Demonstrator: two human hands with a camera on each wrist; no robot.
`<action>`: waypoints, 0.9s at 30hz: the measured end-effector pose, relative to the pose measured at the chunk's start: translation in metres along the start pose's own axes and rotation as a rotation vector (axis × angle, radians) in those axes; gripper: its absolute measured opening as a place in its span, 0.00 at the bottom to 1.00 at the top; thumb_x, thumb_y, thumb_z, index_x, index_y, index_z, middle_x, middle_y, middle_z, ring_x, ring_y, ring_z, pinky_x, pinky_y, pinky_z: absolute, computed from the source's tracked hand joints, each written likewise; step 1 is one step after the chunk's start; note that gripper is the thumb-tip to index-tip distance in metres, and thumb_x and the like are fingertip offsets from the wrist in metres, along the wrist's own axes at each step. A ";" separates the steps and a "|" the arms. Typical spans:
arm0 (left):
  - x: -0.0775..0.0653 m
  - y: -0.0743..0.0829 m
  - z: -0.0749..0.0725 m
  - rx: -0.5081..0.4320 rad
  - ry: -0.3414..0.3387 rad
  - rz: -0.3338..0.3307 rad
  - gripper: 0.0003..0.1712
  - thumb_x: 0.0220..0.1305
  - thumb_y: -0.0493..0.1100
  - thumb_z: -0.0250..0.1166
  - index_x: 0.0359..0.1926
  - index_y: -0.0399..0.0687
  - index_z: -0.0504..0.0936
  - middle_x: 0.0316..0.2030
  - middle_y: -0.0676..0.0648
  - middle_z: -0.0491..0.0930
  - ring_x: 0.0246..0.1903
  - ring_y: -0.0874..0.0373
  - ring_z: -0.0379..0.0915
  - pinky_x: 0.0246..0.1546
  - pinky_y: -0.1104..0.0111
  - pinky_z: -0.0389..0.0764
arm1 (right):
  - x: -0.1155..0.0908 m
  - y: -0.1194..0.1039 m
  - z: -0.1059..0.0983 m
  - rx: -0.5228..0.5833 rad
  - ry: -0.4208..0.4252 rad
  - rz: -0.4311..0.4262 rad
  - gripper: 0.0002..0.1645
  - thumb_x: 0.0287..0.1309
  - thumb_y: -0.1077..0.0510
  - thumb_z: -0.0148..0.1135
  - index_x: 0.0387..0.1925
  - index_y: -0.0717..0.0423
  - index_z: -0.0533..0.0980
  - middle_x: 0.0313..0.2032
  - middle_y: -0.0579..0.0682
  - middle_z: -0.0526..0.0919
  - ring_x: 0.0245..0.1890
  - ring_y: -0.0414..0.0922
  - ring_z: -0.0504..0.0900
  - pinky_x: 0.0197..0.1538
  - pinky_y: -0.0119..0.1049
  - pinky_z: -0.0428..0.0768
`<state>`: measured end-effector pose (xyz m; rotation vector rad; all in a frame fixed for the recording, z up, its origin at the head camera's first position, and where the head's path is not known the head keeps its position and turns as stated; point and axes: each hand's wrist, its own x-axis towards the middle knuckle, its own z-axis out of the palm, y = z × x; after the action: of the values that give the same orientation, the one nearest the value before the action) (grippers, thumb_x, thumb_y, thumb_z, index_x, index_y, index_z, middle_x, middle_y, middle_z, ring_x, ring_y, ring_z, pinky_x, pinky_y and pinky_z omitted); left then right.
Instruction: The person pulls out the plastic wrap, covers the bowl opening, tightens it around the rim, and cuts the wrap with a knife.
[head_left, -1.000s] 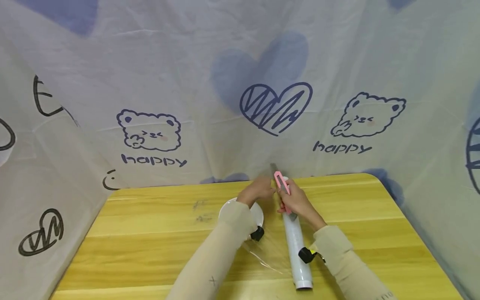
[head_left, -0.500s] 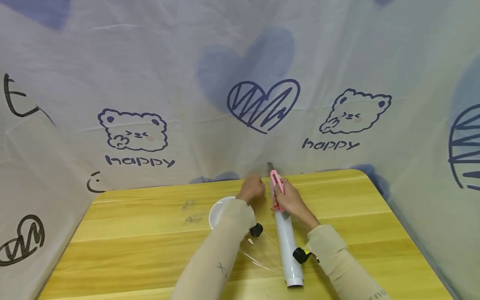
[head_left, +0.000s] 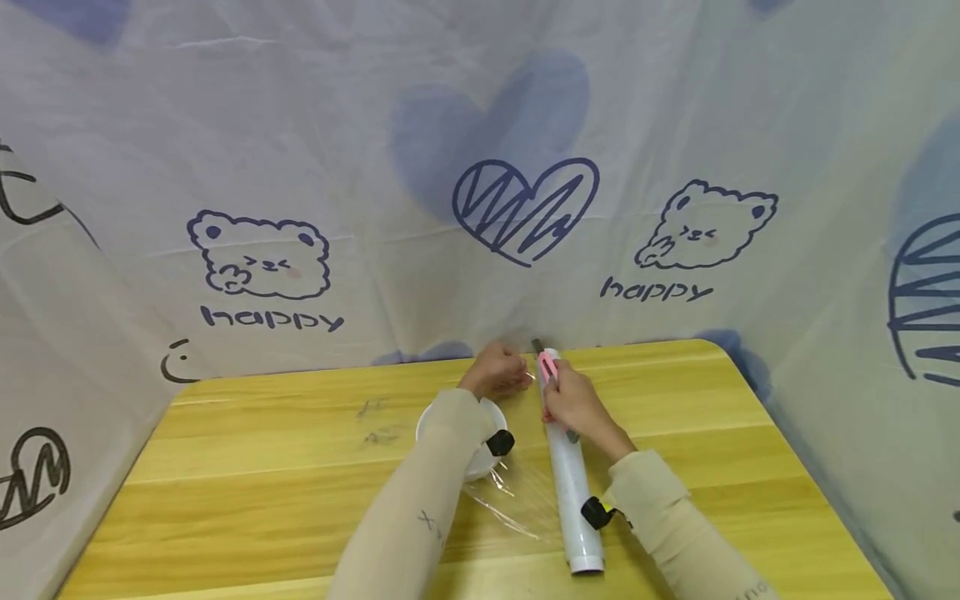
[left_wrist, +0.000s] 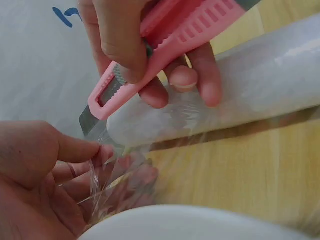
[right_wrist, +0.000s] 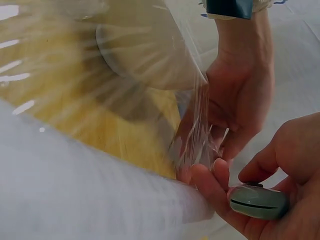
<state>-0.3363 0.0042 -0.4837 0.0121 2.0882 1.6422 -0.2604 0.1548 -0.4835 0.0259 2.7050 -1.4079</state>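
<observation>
A roll of cling film (head_left: 573, 508) lies lengthwise on the table, with a clear sheet of film (head_left: 521, 496) drawn off to its left across a round white dish (head_left: 429, 427). My left hand (head_left: 495, 372) pinches the gathered edge of the film between thumb and finger, beyond the dish. My right hand (head_left: 579, 407) grips a pink utility knife (left_wrist: 200, 32) over the roll's far end, thumb on its slider. The metal blade (left_wrist: 89, 120) sticks out toward the left hand, close to the bunched film. My left forearm covers part of the dish in the head view.
Yellow wood-grain table (head_left: 262, 475) runs back to a printed cloth (head_left: 390, 167) that hangs behind and at both sides. Faint dark marks (head_left: 378, 423) show on the tabletop left of the dish. Black wrist cameras (head_left: 596, 512) sit at both cuffs.
The left hand has turned and drawn film up at the roll's far end. The knife tip has dropped lower toward the roll. The head view has shifted slightly.
</observation>
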 end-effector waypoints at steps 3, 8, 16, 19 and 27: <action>0.005 -0.002 -0.002 -0.026 -0.024 -0.011 0.15 0.72 0.35 0.58 0.24 0.38 0.75 0.31 0.38 0.85 0.28 0.53 0.82 0.50 0.55 0.85 | 0.001 -0.002 0.000 -0.049 -0.011 0.002 0.33 0.73 0.65 0.47 0.74 0.71 0.55 0.24 0.55 0.79 0.19 0.44 0.81 0.23 0.35 0.81; 0.014 -0.005 -0.001 -0.120 -0.055 -0.001 0.19 0.72 0.33 0.57 0.21 0.43 0.71 0.32 0.39 0.87 0.29 0.54 0.86 0.35 0.66 0.85 | 0.004 -0.006 0.001 -0.101 -0.024 0.013 0.36 0.75 0.64 0.47 0.77 0.70 0.50 0.24 0.56 0.79 0.18 0.45 0.80 0.24 0.36 0.81; 0.016 -0.008 0.001 -0.139 -0.055 0.004 0.22 0.71 0.31 0.56 0.18 0.47 0.67 0.43 0.29 0.85 0.40 0.44 0.88 0.36 0.62 0.86 | 0.010 -0.012 0.002 -0.216 -0.029 -0.009 0.34 0.78 0.61 0.46 0.78 0.68 0.52 0.27 0.56 0.80 0.16 0.45 0.81 0.21 0.36 0.80; 0.015 -0.008 0.001 -0.140 -0.054 0.008 0.22 0.70 0.30 0.56 0.17 0.47 0.66 0.44 0.28 0.84 0.42 0.42 0.87 0.36 0.61 0.85 | 0.012 -0.014 0.002 -0.239 -0.035 -0.021 0.31 0.77 0.62 0.47 0.75 0.68 0.57 0.29 0.58 0.80 0.18 0.47 0.83 0.21 0.37 0.80; 0.017 -0.010 0.003 -0.162 -0.056 0.029 0.18 0.71 0.30 0.54 0.21 0.39 0.72 0.41 0.29 0.86 0.37 0.44 0.88 0.39 0.60 0.86 | 0.014 -0.015 0.002 -0.225 -0.056 -0.002 0.32 0.76 0.63 0.46 0.78 0.61 0.56 0.29 0.58 0.81 0.21 0.53 0.85 0.20 0.37 0.79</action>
<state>-0.3477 0.0093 -0.4991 0.0346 1.9165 1.8026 -0.2748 0.1443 -0.4730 -0.0309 2.7986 -1.0798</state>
